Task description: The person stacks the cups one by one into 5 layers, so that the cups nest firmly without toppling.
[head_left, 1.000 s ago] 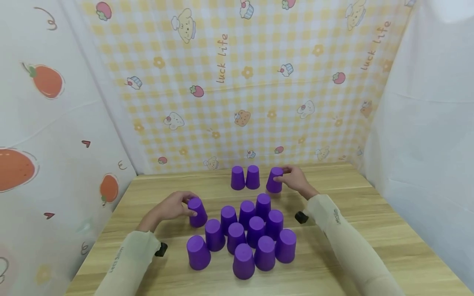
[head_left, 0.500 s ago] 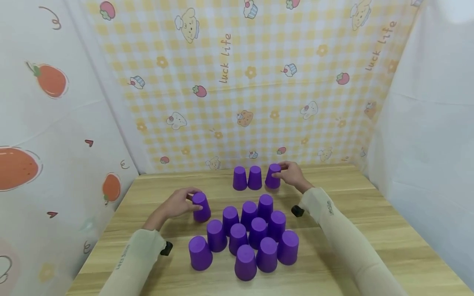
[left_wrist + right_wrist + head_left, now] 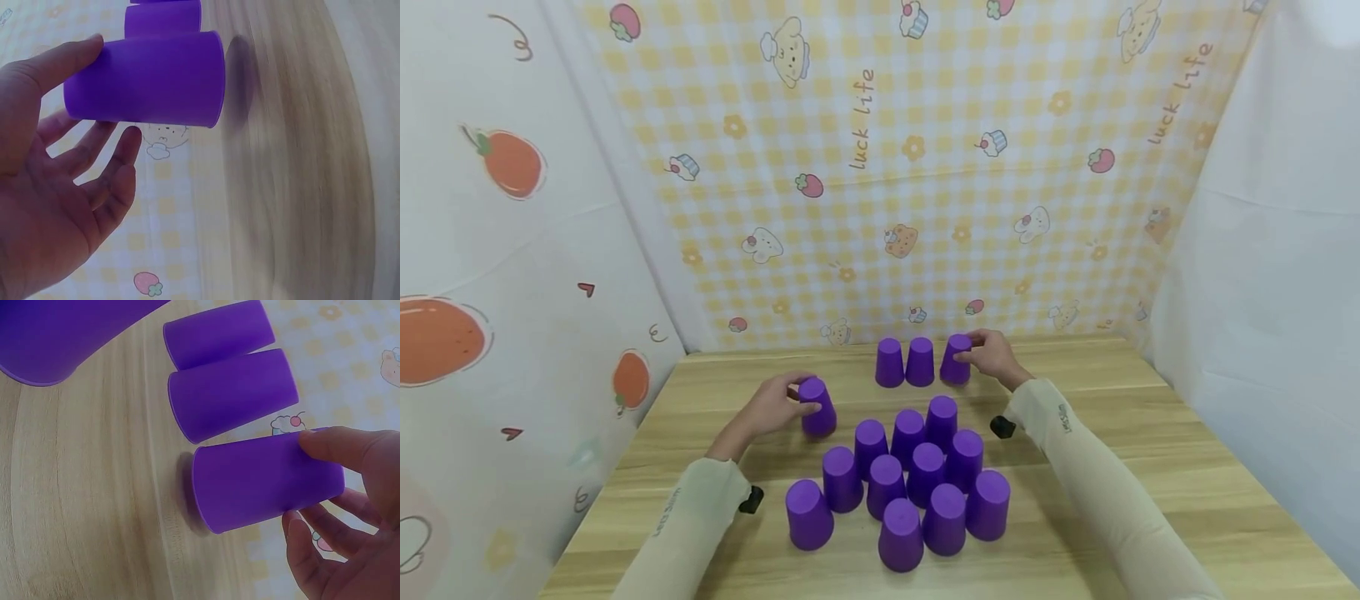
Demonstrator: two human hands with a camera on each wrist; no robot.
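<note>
Purple and tapered, one inverted cup [image 3: 822,422] hangs just above the desk [image 3: 1165,450], pinched in the fingers of the left hand [image 3: 772,406]; the right hand [image 3: 994,354] fingers grip its twin cup [image 3: 953,369], two standing cups [image 3: 890,365] just beyond. Lower each level, clear of neighbours.

Along the far edge of the tabletop [image 3: 1157,450], a yellow-and-white checked backdrop [image 3: 917,196] is hung, printed with strawberries, cupcakes, flowers, cartoon animals and the words "luck life". The left edge is bordered by a white patterned cloth [image 3: 557,225], decorated with orange fruits and small red hearts; the right edge is bordered by a plain white sheet [image 3: 1262,275], lightly creased. The tabletop is finished in pale wood grain, and soft shadows are cast across it.
</note>
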